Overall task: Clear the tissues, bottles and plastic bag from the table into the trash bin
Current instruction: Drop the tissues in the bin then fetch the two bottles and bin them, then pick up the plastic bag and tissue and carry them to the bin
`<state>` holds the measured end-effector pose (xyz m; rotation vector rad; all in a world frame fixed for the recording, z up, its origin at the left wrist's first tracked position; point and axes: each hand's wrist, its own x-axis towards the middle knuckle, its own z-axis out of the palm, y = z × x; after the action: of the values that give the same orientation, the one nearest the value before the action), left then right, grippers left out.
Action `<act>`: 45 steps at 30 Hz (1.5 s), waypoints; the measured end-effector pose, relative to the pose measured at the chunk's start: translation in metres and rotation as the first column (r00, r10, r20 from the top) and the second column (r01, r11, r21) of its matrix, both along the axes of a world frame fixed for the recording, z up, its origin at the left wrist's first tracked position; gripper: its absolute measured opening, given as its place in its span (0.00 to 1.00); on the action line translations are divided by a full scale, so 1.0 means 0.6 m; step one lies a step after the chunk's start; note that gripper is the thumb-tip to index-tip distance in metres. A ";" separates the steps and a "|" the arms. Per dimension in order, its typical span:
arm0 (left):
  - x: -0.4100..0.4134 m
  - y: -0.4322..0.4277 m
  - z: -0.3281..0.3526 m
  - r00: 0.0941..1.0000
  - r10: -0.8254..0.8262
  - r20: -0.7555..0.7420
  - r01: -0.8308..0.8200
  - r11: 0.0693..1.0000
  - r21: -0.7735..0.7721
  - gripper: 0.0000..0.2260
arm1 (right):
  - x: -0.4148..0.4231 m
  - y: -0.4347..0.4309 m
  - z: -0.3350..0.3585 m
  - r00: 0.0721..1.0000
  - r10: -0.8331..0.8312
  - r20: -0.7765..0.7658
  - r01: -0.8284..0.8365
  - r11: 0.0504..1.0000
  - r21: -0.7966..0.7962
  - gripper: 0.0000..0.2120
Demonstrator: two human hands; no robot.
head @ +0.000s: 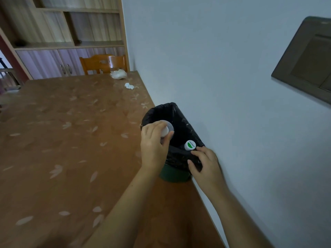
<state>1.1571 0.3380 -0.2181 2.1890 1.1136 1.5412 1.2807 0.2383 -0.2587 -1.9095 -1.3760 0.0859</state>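
A green trash bin [172,174] lined with a black bag [180,126] stands on the brown table [62,140] against the wall. My left hand [154,145] holds a clear bottle [166,128] with a white cap over the bin's left rim. My right hand [204,163] grips the near edge of the black liner. A second bottle's white cap with a green mark [190,145] sticks up inside the bin, just beyond my right fingers. Far down the table lie a crumpled tissue [129,85] and a white plastic bag [118,74].
A wooden chair [103,64] stands at the table's far end, in front of a shelf unit with cabinet doors [53,61]. A pale wall [223,68] runs along the table's right edge, with a dark framed panel [308,59] on it.
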 end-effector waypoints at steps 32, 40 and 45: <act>-0.092 -0.128 -0.059 0.893 0.088 -0.441 -0.097 0.995 0.003 0.11 | -0.056 -0.054 0.011 0.966 0.098 0.241 -0.117 0.991 0.069 0.15; -0.215 -0.228 -0.059 0.844 0.227 -0.486 -0.249 0.968 0.021 0.12 | -0.159 -0.106 0.019 0.920 0.296 0.257 -0.306 0.952 -0.002 0.16; -0.328 -0.308 -0.055 0.789 0.317 -0.526 -0.371 0.929 0.004 0.13 | -0.262 -0.149 0.026 0.865 0.420 0.275 -0.425 0.904 -0.044 0.16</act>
<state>0.9603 0.1533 -0.2509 2.5091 1.7993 0.9714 1.1233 0.1490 -0.2433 -1.6145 -1.9677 0.0168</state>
